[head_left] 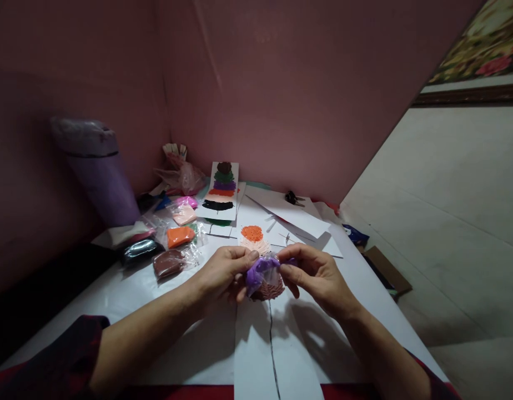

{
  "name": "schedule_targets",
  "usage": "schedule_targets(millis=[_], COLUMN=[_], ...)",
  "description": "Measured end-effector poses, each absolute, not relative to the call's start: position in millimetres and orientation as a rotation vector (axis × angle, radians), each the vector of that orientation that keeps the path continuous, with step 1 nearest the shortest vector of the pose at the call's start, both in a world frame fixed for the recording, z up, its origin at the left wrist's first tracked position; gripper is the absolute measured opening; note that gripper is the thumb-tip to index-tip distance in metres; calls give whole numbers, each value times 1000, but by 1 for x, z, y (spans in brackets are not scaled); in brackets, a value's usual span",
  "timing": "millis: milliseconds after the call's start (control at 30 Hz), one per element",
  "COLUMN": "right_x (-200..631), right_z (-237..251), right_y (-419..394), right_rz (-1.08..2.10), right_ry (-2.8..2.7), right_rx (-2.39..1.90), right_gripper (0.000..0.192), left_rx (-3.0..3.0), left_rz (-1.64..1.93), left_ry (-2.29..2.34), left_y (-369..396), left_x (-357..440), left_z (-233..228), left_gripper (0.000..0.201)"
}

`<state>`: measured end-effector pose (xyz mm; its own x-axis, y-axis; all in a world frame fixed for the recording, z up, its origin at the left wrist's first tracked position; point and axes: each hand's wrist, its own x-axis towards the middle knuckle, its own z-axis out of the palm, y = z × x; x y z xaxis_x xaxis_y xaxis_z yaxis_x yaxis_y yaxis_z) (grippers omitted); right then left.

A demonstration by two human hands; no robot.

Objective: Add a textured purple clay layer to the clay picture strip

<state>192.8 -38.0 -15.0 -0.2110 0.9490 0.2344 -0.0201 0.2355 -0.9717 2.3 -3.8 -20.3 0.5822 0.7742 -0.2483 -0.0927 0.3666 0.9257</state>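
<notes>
Both my hands meet over the middle of a white table point(115, 300). My left hand point(223, 272) and my right hand point(310, 275) pinch a small clear plastic bag of purple clay point(260, 269) between their fingertips. Just under the bag lies a white card point(256, 344) with ridged layers of clay pressed on it: orange point(252, 233) at the far end, then pale peach, then brown point(270, 290) nearest my hands.
Bags of clay lie at the left: pink point(186, 201), peach point(184, 215), orange point(180, 236), brown point(168, 262), black point(139, 249). A finished card with stacked clay colours point(222, 189) leans by the pink wall. A lilac cup point(99, 166) stands far left. Loose white cards point(298, 216) lie beyond.
</notes>
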Motion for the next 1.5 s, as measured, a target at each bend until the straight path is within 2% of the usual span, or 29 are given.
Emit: schedule_targets(millis=[167,333,433,600,733,833,933,1333,1500], right_x=[188,182,182,184,181,179,177,174,180], right_z=[-16,-19,-20,-19,-19,-21,-24,-24,-20], right_y=[-43,-45,-45,-45,-46,-46,-46,-48,-44], right_rz=[1027,872,845,822,701,768,798,693,860], right_ry=[-1525,-1568,-1607,-1732,-1766,-1701,-1679,-1706,-1480], right_rx=[-939,-1005,-978,-1010,-1028,-1007,-1010,-1085,-1092], right_gripper=[13,7,9,15,12,8,12,9,16], left_rx=[1080,1122,1158,1170,1205,1226,1239,1233,1195], left_rz=[623,683,714,730,711,725,750,820,883], left_ry=[789,840,868,894,939,939,954,962,979], left_y=[-4,-6,-7,-8,-10,-10,-11,-10,2], left_x=[2,5,6,8,8,8,8,9,2], left_z=[-23,-24,-23,-21,-18,-16,-16,-15,-20], left_gripper=[32,44,48,48,46,44,42,35,36])
